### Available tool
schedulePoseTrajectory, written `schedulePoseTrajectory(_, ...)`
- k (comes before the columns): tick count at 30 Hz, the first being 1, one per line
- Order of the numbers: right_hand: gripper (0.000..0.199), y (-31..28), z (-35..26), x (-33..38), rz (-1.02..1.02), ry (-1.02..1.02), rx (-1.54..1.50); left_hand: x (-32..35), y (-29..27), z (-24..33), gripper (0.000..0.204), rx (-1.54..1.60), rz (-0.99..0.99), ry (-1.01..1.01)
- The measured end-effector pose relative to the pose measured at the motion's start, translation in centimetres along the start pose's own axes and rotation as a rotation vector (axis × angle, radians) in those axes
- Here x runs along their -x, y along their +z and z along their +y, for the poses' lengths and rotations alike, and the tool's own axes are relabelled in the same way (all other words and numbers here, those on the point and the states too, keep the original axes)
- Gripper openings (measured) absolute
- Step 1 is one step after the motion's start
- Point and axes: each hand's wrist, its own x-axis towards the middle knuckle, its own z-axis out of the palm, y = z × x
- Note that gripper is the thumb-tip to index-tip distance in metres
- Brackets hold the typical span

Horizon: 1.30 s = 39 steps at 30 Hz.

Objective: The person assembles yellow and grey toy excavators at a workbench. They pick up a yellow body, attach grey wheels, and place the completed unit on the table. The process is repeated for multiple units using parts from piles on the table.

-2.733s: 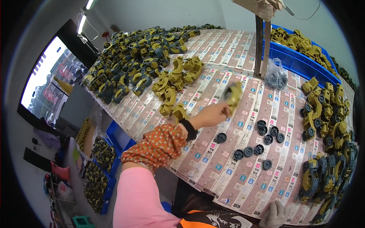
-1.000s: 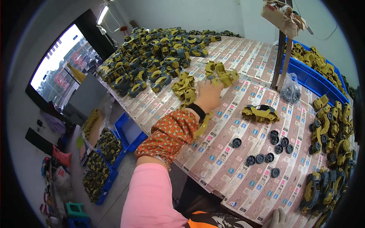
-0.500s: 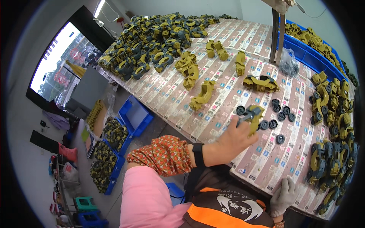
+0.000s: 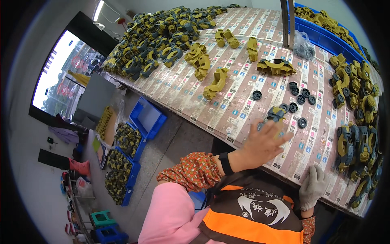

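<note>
1. The left hand [image 4: 266,144], bare, is open with its fingers spread, above the near edge of the surface [image 4: 239,118]. A black band [image 4: 226,163] circles the wrist, below it a flowered sleeve cover [image 4: 197,171] and a pink sleeve [image 4: 168,213].
2. An olive-yellow and grey toy vehicle piece [image 4: 276,114] lies on the surface just beyond those fingers, which overlap its near end in this view; whether they touch it, I cannot tell.
3. The right hand [image 4: 313,187], in a grey glove, rests at the surface's near edge, well apart from the vehicle piece. Its fingers point away from the body and lie close together; whether anything is under them cannot be told.
4. Dark loose wheels [image 4: 300,99] lie near the vehicle piece, most of them to its right and beyond it. One single wheel [image 4: 257,95] sits apart, farther to the left.
5. Farther out, a yellow body shell [image 4: 276,68] lies lengthwise, with more yellow parts [image 4: 217,83] scattered to its left.
6. A large heap of yellow and grey pieces [image 4: 162,36] covers the far left of the surface. Along the right side, similar pieces [image 4: 351,146] stand in close rows.
7. At the far right are a clear plastic bag [image 4: 304,45] with dark contents and a blue crate [image 4: 315,35] filled with yellow parts.
</note>
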Motion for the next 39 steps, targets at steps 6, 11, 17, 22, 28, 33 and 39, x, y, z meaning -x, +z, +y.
schedulePoseTrajectory(6, 0.033, 0.0, 0.3, 0.1, 0.011, -0.006, 0.01, 0.5, 2.7, -3.7, 0.08, 0.558, -0.038, -0.619)
schedulePoseTrajectory(11, 0.034, -0.2, 0.3, 0.1, -0.002, 0.009, 0.028, 0.3, 4.1, -3.4, 0.094, 0.862, -0.355, -0.802)
schedulePoseTrajectory(17, 0.034, -0.2, 0.0, 0.0, -0.022, 0.023, 0.015, -0.4, 4.3, -1.9, 0.098, 0.835, -0.286, -0.718)
schedulePoseTrajectory(22, 0.034, -0.3, -0.1, -0.1, -0.009, 0.028, 0.002, -1.2, 4.2, -0.4, 0.099, 0.756, -0.373, -0.66)
schedulePoseTrajectory(28, 0.033, -0.5, 0.0, -0.2, -0.019, 0.032, -0.002, -1.4, 5.1, 0.9, 0.1, 0.693, -0.39, -0.616)
schedulePoseTrajectory(33, 0.033, -0.2, 0.2, 0.0, -0.019, 0.037, -0.011, -1.3, 7.2, 1.7, 0.104, 0.583, -0.198, -0.496)
schedulePoseTrajectory(39, 0.035, 0.0, 0.4, 0.2, -0.019, 0.04, -0.004, -3.6, 5.0, 3.3, 0.106, 0.472, -0.398, -0.495)
